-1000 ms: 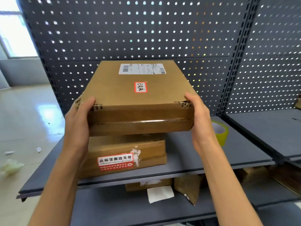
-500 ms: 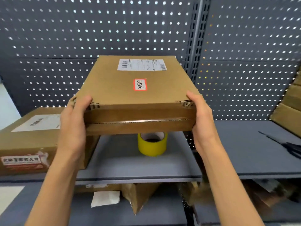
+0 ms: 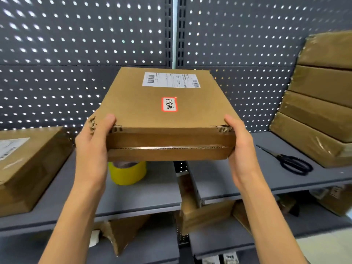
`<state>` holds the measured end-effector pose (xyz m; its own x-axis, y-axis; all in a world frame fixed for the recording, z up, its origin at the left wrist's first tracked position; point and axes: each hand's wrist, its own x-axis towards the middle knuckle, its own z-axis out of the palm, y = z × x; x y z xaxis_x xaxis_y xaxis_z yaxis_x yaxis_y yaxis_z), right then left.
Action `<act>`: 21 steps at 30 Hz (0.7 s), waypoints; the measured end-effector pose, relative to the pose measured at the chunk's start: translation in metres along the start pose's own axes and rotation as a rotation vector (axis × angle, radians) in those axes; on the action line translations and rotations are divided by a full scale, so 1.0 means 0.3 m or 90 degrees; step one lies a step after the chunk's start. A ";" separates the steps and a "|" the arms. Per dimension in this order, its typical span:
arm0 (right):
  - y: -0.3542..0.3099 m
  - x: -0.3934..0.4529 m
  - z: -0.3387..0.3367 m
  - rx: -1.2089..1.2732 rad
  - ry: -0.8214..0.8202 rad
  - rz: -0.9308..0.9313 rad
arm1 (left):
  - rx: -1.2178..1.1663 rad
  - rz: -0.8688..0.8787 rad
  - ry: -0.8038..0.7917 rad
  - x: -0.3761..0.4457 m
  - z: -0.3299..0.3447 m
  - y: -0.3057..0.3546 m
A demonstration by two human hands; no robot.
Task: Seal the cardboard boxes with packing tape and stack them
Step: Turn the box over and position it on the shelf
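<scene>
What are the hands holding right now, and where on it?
Both hold the box: left hand grips its near left corner, right hand its near right corner.

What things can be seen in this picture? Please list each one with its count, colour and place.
held box: 1, brown, in the air before the shelves
box: 1, brown, on the left shelf
stacked boxes: at least 4, brown, on the right shelf
tape roll: 1, yellow, on the left shelf, partly behind the held box
scissors: 1, black, on the right shelf
pegboard: grey, behind the shelves
hands: 2, left hand and right hand grip the held box's sides
</scene>
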<state>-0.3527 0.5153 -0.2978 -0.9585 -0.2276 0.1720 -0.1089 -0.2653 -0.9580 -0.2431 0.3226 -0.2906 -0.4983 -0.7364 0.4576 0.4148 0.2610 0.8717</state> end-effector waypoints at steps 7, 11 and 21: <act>0.020 0.084 -0.189 0.020 -0.003 0.027 | 0.033 -0.018 -0.012 -0.082 0.189 -0.047; 0.044 0.142 -0.299 0.013 -0.026 0.034 | 0.024 -0.047 0.031 -0.135 0.297 -0.086; 0.158 0.213 -0.486 0.018 -0.049 0.106 | 0.061 -0.112 0.062 -0.263 0.431 -0.209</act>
<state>-0.4575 0.6247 -0.3657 -0.9392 -0.3420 0.0300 0.0581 -0.2445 -0.9679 -0.3282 0.4450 -0.3586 -0.4783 -0.8317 0.2819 0.2515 0.1778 0.9514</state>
